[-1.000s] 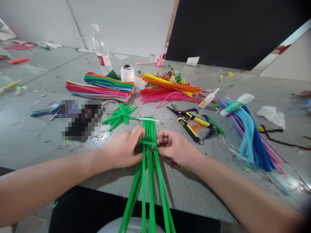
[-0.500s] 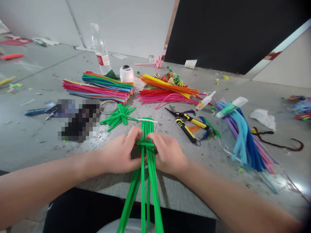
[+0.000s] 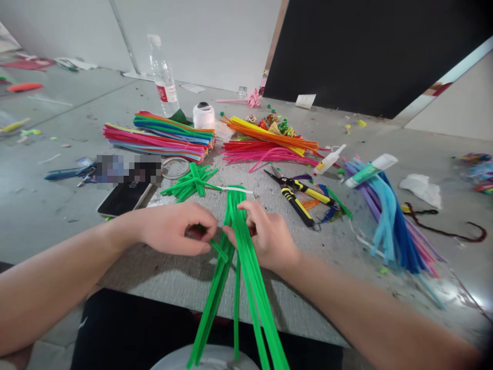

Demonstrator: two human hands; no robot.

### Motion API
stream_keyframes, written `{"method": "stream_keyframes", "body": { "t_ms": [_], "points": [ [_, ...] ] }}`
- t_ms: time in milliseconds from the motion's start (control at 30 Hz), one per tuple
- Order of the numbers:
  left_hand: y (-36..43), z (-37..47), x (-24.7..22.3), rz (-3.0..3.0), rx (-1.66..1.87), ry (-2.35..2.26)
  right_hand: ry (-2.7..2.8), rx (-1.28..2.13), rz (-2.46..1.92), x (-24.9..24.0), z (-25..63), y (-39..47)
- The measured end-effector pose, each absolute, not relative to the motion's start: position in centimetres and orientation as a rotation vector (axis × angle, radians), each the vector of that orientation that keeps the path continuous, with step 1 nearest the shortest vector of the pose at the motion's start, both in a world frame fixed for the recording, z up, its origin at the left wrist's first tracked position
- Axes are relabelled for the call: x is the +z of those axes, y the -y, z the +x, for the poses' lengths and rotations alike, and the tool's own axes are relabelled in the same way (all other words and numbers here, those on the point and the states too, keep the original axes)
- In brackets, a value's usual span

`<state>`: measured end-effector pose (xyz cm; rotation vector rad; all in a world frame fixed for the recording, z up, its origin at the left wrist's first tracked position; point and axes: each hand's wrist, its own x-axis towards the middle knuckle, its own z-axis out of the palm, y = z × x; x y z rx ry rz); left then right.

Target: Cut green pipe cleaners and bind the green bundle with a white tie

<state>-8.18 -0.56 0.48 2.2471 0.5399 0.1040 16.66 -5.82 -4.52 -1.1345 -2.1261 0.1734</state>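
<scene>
A bundle of long green pipe cleaners (image 3: 252, 267) runs from the tabletop down past the table's front edge, parted into strands. A thin white strip (image 3: 236, 189) lies across its far end. My right hand (image 3: 271, 236) grips the bundle from the right, thumb and fingers around some of the strands. Left of the bundle, my left hand (image 3: 179, 228) pinches a short green pipe cleaner (image 3: 219, 251), which slants over the left strands. Just beyond that hand sits a pile of short green pipe cleaner pieces (image 3: 188, 182).
Pliers (image 3: 296, 198) lie to the right, near blue and purple pipe cleaners (image 3: 385, 221) and a glue tube (image 3: 372, 169). A phone (image 3: 127, 192) rests at left. Behind are coloured pipe cleaner bundles (image 3: 157, 141), a thread spool (image 3: 203, 117) and a bottle (image 3: 165, 85).
My left hand has moved left and nearer me, taking the short piece out of its crosswise place over the strands. Some long strands have swung right under my right hand.
</scene>
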Motion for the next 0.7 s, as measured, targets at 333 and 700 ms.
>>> {"method": "stream_keyframes", "body": {
  "t_ms": [333, 700],
  "points": [
    [0.9, -7.0, -0.5, 2.318, 0.257, -0.353, 2.147, 0.526, -1.132, -3.5, 17.5, 6.5],
    [0.7, -7.3, -0.9, 2.467, 0.303, -0.596, 2.223, 0.787, -1.243, -2.9, 19.5, 5.1]
  ]
}}
